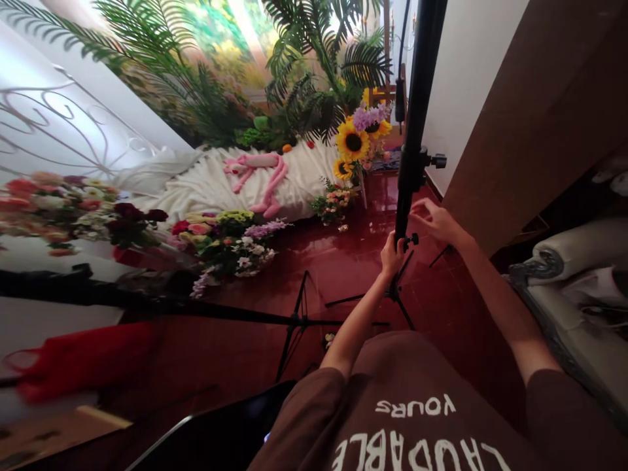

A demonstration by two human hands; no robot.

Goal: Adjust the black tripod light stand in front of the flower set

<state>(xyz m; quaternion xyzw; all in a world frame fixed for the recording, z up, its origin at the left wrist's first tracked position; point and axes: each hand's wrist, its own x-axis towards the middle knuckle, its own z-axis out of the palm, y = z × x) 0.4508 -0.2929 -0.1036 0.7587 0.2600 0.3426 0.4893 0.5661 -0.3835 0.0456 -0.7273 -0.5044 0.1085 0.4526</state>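
- Well left of the black tripod stand [411, 131], a metal scrollwork panel [53, 108] stands above mixed artificial flowers [53, 203]; a blurred red bag [88, 356] is lower down.
- Also left of the tripod stand, the black pole of a second stand [220, 309] runs in from the left edge to spread legs over the dark red floor [235, 353].
- Left of the tripod stand and farther off, a pink plush toy [277, 186] lies on draped white cloth [196, 186], with a flower arrangement [230, 245] in front and palm fronds [318, 65] above.
- Just left of the tripod stand in the view, sunflowers [353, 142] and purple blossoms [370, 118] stand out.
- The left hand [391, 256] is wrapped around the low part of the tripod stand's pole, beside a small black knob [415, 239].
- The tripod stand rises in front of the person, its legs splayed below the left hand.
- Just right of the pole, the right hand [436, 222] is released, fingers loosely bent; whether its fingertips touch the pole, I cannot tell.
- Well right of the tripod stand is a pale upholstered sofa [572, 258].
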